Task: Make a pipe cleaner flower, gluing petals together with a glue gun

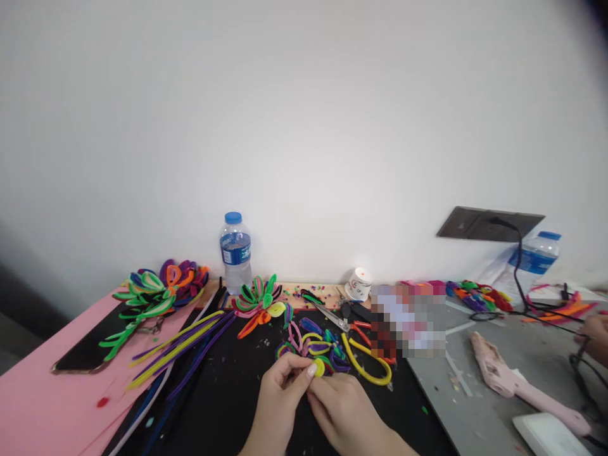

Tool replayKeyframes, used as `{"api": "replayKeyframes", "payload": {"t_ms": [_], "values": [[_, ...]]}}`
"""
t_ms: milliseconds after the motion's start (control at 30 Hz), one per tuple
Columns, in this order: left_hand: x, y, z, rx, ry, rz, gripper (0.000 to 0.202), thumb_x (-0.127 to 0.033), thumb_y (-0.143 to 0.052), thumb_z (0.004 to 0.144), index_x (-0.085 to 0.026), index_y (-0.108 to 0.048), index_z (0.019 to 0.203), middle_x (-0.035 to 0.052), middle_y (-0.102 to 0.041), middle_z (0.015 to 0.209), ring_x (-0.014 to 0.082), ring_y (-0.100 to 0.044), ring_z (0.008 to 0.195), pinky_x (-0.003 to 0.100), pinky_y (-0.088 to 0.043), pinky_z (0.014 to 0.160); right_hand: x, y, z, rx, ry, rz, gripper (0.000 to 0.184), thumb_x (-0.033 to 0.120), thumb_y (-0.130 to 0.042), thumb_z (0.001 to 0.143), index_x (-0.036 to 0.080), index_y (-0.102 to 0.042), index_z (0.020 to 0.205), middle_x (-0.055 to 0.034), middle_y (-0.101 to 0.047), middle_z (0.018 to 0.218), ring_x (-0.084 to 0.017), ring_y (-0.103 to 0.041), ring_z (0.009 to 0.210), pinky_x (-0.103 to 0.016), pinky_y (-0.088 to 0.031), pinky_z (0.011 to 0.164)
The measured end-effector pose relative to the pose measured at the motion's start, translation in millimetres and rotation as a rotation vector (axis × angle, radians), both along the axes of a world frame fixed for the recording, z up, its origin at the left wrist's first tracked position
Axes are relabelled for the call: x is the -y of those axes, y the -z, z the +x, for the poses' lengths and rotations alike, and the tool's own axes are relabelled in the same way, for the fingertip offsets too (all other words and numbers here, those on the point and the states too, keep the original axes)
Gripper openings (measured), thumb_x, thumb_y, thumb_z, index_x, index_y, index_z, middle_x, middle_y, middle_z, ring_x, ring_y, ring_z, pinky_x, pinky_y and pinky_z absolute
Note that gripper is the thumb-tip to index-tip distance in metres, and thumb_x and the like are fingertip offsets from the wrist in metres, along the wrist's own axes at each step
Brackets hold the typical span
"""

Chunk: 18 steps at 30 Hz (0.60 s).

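Note:
Over the black mat [218, 392], a small yellow pipe cleaner coil [320, 367] sits between my two hands. The thumb and forefinger of my left hand [284, 389] pinch it. My right hand [342, 402] is closed against its lower right side, with the fingertips hidden. Just beyond my hands lies a bunch of looped pipe cleaners [311, 339] in purple, pink, blue, green and yellow. A bent yellow pipe cleaner [375, 373] lies to the right of it. Farther left rests a pipe cleaner flower [260, 303] with green, pink and orange petals.
Behind stand a water bottle [236, 259] and a paper cup [358, 284]. Red-handled scissors [335, 320] lie near them. Loose pipe cleaners [190, 348], a phone [78, 351] and more flowers [166, 288] are leftward. Rightward are a pink glue gun [515, 383], cables and another person's hand [596, 335].

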<state>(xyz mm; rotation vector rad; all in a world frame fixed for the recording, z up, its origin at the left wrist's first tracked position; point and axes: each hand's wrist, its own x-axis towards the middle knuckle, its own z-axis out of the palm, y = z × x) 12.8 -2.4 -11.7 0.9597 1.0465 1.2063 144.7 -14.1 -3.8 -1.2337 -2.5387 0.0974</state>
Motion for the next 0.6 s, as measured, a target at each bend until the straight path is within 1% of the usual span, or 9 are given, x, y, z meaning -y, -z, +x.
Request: {"api": "replayKeyframes", "payload": {"t_ms": [167,267,467,600], "values": [[-0.5,0.1,0.0,0.003,0.007,0.001,0.011,-0.027,-0.068,0.066,-0.016,-0.065,0.066,0.0014,-0.061,0.064,0.0156,-0.054,0.067,0.024,-0.041,0.064,0.1,-0.7,-0.7,0.008,0.004,0.013,0.017,0.009,-0.040,0.083,0.016,-0.055,0.082,-0.0029,-0.066,0.068,-0.016,-0.058,0.057,-0.025,-0.037,0.054],[-1.2,-0.1,0.2,0.025,-0.004,-0.008,0.012,-0.026,-0.069,0.064,-0.015,-0.065,0.066,0.0013,-0.062,0.064,0.0154,-0.054,0.067,0.024,-0.041,0.065,1.0,-0.9,-0.8,0.025,0.003,0.046,0.017,0.009,-0.040,0.082,0.016,-0.055,0.081,-0.0027,-0.065,0.067,-0.016,-0.058,0.055,-0.026,-0.036,0.052],[-2.2,0.5,-0.7,0.038,0.003,-0.019,0.013,-0.027,-0.069,0.064,-0.015,-0.063,0.067,-0.0004,-0.060,0.062,0.0132,-0.051,0.063,0.022,-0.039,0.061,1.7,1.3,-0.2,0.038,-0.005,0.095,0.016,0.009,-0.042,0.082,0.016,-0.055,0.076,-0.0018,-0.063,0.064,-0.016,-0.056,0.053,-0.026,-0.036,0.052],[-2.8,1.3,-1.0,0.038,0.002,-0.017,0.013,-0.027,-0.069,0.065,-0.015,-0.063,0.066,-0.0006,-0.059,0.062,0.0130,-0.051,0.064,0.022,-0.039,0.061,1.1,1.4,-0.2,0.038,-0.006,0.106,0.016,0.009,-0.043,0.082,0.016,-0.055,0.075,-0.0018,-0.063,0.063,-0.016,-0.055,0.053,-0.025,-0.036,0.052]]}}
